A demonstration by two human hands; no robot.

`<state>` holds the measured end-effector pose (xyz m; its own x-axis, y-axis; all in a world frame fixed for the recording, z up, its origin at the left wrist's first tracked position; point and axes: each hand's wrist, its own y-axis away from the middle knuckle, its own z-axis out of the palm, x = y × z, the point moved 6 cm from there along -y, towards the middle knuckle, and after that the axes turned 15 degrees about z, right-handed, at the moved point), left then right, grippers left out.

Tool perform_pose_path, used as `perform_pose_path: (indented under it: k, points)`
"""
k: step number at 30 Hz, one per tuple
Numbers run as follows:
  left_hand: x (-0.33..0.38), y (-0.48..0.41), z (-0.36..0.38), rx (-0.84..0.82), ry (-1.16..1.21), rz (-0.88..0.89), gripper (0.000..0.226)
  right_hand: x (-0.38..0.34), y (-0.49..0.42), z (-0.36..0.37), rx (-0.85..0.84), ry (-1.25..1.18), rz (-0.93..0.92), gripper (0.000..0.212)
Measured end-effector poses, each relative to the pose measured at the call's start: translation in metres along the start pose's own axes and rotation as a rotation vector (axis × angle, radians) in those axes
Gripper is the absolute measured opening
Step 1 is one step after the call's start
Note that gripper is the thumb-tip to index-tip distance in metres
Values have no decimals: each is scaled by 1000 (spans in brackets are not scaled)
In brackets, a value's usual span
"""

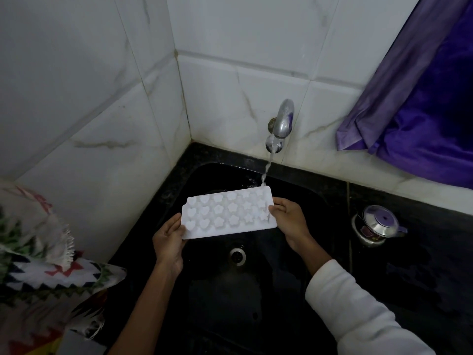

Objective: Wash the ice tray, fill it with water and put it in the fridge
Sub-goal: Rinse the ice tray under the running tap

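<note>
A white ice tray (227, 213) with heart, flower and star moulds is held level over the black sink (194, 175). My left hand (169, 242) grips its left end, thumb on top. My right hand (288, 216) pinches its right end. A metal tap (281, 121) on the tiled wall runs, and its water stream (266, 172) lands on the tray's far right corner.
The sink drain (237, 256) lies below the tray. A small steel pot with a purple-knobbed lid (376, 224) stands on the black counter at the right. A purple curtain (422, 98) hangs at the upper right. Patterned cloth (38, 252) lies at the left.
</note>
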<state>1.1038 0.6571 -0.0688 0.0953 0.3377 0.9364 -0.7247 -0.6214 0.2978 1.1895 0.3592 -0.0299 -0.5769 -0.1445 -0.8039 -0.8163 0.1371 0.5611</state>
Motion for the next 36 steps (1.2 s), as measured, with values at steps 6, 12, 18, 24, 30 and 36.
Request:
perform_pose_path:
  k: [6, 12, 18, 24, 30, 36]
  points:
    - [-2, 0, -3, 37, -27, 0, 41, -5, 2, 8, -23, -11, -9, 22]
    - [-4, 2, 0, 20, -39, -10, 40, -5, 1, 5, -16, -33, -3, 22]
    - [-1, 0, 11, -8, -53, -5, 42, 1, -6, -3, 9, -68, 38, 27]
    - [5, 2, 31, -56, -63, 13, 42, -1, -6, -18, 67, -124, 50, 22]
    - [12, 3, 54, -133, -83, 31, 45, -4, -8, -34, 128, -133, 58, 20]
    - [20, 7, 77, -234, -89, 43, 48, -4, -11, -50, 176, -164, 70, 22]
